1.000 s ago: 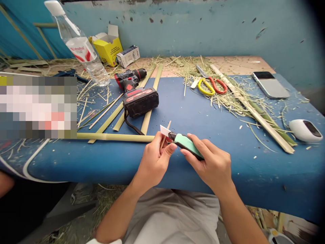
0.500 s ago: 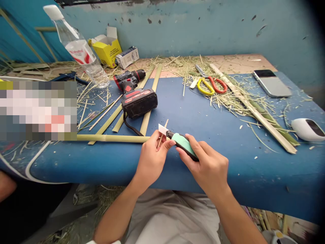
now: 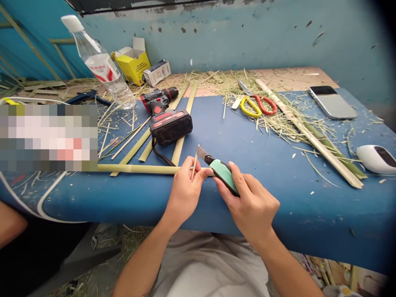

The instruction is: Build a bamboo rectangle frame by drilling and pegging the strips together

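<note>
Closed around the green-handled utility knife (image 3: 225,176), my right hand (image 3: 255,204) keeps its bare blade tilted up and leftward. The blade is close to the top of a thin bamboo stick (image 3: 194,167); contact is hard to make out. My left hand (image 3: 183,190) pinches that stick almost upright between thumb and fingers. A long flat bamboo strip (image 3: 145,169) runs sideways along the table and passes behind my left fingers. Whether those fingers also grip the strip cannot be seen.
A cordless drill (image 3: 170,123) lies over bamboo strips ahead. Scissors (image 3: 258,106), shavings and a split bamboo length (image 3: 312,134) are to the right, beside a phone (image 3: 332,102) and a white device (image 3: 375,159). A water bottle (image 3: 105,70) stands back left; another person's arm (image 3: 10,222) shows left.
The knife blade has turned from a bright face to a darker one and shifted slightly right and up. The thin stick stands more upright. The view has shifted a little.
</note>
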{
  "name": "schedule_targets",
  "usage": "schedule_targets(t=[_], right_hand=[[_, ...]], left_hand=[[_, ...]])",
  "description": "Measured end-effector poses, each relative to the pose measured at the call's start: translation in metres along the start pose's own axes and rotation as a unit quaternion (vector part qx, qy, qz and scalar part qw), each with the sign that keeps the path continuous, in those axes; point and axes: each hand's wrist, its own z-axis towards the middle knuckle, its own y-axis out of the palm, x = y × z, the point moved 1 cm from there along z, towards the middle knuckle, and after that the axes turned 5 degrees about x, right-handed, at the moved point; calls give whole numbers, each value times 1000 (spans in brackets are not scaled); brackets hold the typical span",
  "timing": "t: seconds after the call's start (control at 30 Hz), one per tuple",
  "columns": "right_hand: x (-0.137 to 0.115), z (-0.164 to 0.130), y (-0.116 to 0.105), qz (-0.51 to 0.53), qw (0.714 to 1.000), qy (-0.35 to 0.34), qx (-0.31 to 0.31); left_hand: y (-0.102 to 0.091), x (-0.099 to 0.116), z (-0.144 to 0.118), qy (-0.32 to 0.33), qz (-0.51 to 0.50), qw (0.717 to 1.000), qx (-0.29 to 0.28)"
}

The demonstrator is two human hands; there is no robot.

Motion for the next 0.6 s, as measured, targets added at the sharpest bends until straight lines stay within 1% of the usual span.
schedule_targets(t=[0.1, 0.17, 0.27, 0.33, 0.4, 0.5, 0.6], right_hand=[[3, 3, -2, 80, 996, 36, -17], [7, 7, -4, 147, 987, 57, -40], [17, 14, -7, 219, 970, 74, -81], [24, 17, -7, 213, 970, 72, -91], [31, 19, -6, 175, 979, 53, -86], [38, 20, -1, 135, 987, 19, -84], [37, 19, 3, 125, 988, 2, -94]], left_hand=[[0, -3, -4, 5, -5, 1000, -23], [1, -4, -6, 3, -22, 999, -34], [1, -3, -9, -16, -95, 994, -48], [1, 1, -8, -37, -141, 987, -67], [0, 7, -8, -65, -157, 981, -90], [0, 13, -8, -77, -136, 982, -104], [4, 12, -10, -51, -84, 991, -90]])
